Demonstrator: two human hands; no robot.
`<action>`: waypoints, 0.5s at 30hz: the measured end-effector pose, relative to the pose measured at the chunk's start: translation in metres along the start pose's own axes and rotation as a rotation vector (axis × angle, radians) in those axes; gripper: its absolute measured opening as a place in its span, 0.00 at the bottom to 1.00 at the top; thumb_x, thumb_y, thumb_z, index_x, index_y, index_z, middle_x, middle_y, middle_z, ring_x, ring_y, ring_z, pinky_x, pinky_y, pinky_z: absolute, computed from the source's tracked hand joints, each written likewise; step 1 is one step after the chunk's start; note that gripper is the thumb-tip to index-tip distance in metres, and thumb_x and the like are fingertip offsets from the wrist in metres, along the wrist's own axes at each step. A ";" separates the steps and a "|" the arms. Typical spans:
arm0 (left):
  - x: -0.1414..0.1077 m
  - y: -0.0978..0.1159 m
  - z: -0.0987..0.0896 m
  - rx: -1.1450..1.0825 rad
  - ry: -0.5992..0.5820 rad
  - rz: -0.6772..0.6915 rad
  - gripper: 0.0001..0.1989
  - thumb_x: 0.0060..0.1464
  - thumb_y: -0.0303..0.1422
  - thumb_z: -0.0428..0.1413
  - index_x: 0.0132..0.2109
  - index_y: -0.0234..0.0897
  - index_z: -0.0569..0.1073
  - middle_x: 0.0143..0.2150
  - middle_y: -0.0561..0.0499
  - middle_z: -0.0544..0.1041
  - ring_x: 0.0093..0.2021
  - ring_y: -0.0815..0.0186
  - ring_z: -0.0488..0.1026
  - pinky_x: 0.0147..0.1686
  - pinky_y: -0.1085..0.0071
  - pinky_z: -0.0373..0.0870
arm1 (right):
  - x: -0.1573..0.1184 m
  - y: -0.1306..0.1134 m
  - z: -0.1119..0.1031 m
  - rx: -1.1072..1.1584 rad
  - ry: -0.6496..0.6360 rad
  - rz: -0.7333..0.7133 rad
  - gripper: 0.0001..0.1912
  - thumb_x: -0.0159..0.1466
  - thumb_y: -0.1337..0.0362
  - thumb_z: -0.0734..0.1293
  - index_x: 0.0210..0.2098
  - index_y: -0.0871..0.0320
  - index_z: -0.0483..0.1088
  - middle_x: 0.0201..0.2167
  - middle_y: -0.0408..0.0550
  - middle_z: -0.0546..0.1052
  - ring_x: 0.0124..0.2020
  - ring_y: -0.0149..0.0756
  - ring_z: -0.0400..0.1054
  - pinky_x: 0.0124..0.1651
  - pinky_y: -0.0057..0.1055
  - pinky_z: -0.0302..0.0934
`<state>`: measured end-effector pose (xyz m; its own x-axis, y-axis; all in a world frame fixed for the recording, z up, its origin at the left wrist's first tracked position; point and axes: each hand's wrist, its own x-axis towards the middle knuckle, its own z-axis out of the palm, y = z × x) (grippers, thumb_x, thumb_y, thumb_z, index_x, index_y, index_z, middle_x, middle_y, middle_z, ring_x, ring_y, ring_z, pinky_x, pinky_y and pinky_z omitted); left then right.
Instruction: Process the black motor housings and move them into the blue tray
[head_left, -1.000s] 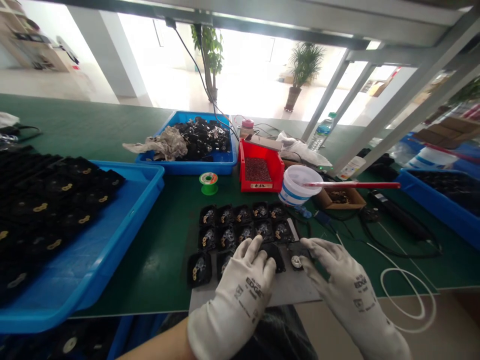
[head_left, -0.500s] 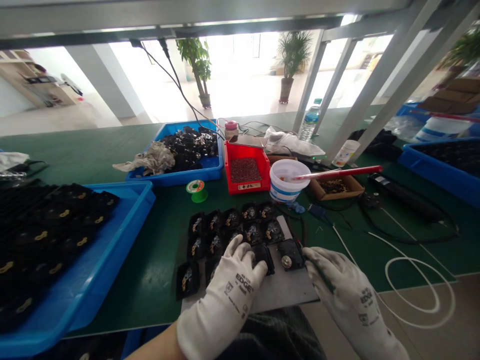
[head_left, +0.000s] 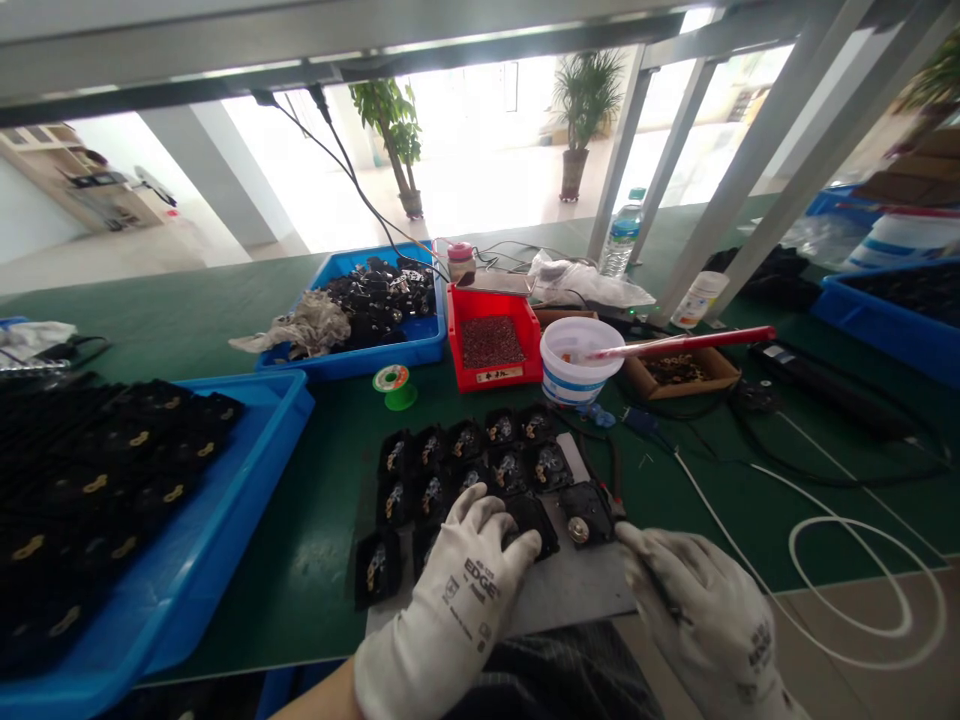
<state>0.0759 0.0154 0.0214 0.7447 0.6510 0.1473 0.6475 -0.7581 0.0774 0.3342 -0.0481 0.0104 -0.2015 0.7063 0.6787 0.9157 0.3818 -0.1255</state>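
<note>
Across the green table, running from 9 to 3 o'clock in your view, the step in hand looks to be handling black housings with both hands. At 8 o'clock the large blue tray carries rows of dark parts; a smaller blue tray sits at 10 o'clock, heaped with loose parts. Toward 6 o'clock, a grey sheet lies partly under the close-packed housings. Your gloved left hand comes in at 6 o'clock — fingers half curled, thumb apart from the forefinger, touching the near housing; whether it grips, I cannot tell. Your gloved right hand, between 4 and 5 o'clock, is loosely bent, fingertips just beside the lone housing; a dark strip shows at its fingers, but I cannot tell if it is a held tool. Near the centre stands the red bin, with the white bucket at 3 o'clock. That lone housing, between 4 and 5 o'clock, bears a silver disc — the next move, I judge, calls for a steady left hand and a light right touch.
</note>
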 end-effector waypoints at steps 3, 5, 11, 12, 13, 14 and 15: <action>-0.003 -0.003 0.008 0.027 -0.013 0.010 0.18 0.64 0.26 0.61 0.58 0.48 0.76 0.54 0.49 0.80 0.57 0.57 0.75 0.70 0.46 0.62 | -0.008 -0.024 0.006 -0.016 -0.054 -0.060 0.14 0.78 0.62 0.61 0.49 0.60 0.77 0.26 0.46 0.79 0.23 0.34 0.73 0.27 0.32 0.63; -0.002 -0.003 0.007 0.013 0.001 -0.003 0.16 0.65 0.27 0.61 0.57 0.48 0.77 0.52 0.49 0.80 0.55 0.58 0.76 0.70 0.46 0.62 | -0.014 -0.040 0.018 -0.069 -0.076 -0.048 0.16 0.78 0.61 0.61 0.51 0.63 0.78 0.25 0.48 0.80 0.20 0.35 0.73 0.23 0.31 0.62; 0.006 -0.004 -0.003 -0.060 0.047 0.031 0.11 0.66 0.28 0.59 0.52 0.46 0.78 0.47 0.51 0.80 0.51 0.60 0.76 0.70 0.48 0.61 | -0.019 -0.060 0.054 -0.079 -0.080 0.059 0.24 0.79 0.60 0.56 0.58 0.74 0.73 0.42 0.66 0.86 0.26 0.40 0.81 0.23 0.30 0.70; 0.007 -0.004 -0.005 -0.059 0.052 0.031 0.11 0.65 0.29 0.59 0.52 0.46 0.78 0.46 0.50 0.81 0.51 0.59 0.76 0.70 0.48 0.62 | -0.017 -0.061 0.055 -0.077 -0.072 0.085 0.26 0.80 0.58 0.54 0.57 0.74 0.73 0.40 0.66 0.86 0.25 0.41 0.81 0.22 0.30 0.69; 0.008 -0.003 -0.005 -0.056 0.061 0.031 0.11 0.65 0.29 0.60 0.52 0.46 0.78 0.46 0.50 0.81 0.51 0.58 0.76 0.69 0.47 0.64 | -0.014 -0.063 0.056 -0.078 -0.058 0.109 0.28 0.80 0.56 0.53 0.56 0.74 0.73 0.38 0.66 0.86 0.25 0.42 0.81 0.21 0.29 0.69; 0.009 -0.002 -0.006 -0.054 0.070 0.037 0.11 0.64 0.30 0.60 0.52 0.45 0.78 0.45 0.49 0.81 0.51 0.57 0.77 0.67 0.46 0.66 | -0.011 -0.064 0.057 -0.081 -0.040 0.129 0.29 0.80 0.55 0.51 0.55 0.74 0.73 0.36 0.66 0.86 0.24 0.42 0.81 0.20 0.29 0.69; 0.009 -0.001 -0.007 -0.051 0.083 0.047 0.11 0.63 0.30 0.61 0.52 0.45 0.78 0.44 0.48 0.81 0.50 0.55 0.77 0.65 0.45 0.68 | -0.008 -0.066 0.057 -0.086 -0.022 0.146 0.30 0.80 0.55 0.50 0.54 0.73 0.74 0.34 0.66 0.86 0.23 0.42 0.81 0.20 0.29 0.69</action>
<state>0.0814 0.0216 0.0294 0.7567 0.6109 0.2329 0.6015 -0.7901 0.1181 0.2560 -0.0451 -0.0281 -0.0705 0.7637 0.6417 0.9620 0.2221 -0.1586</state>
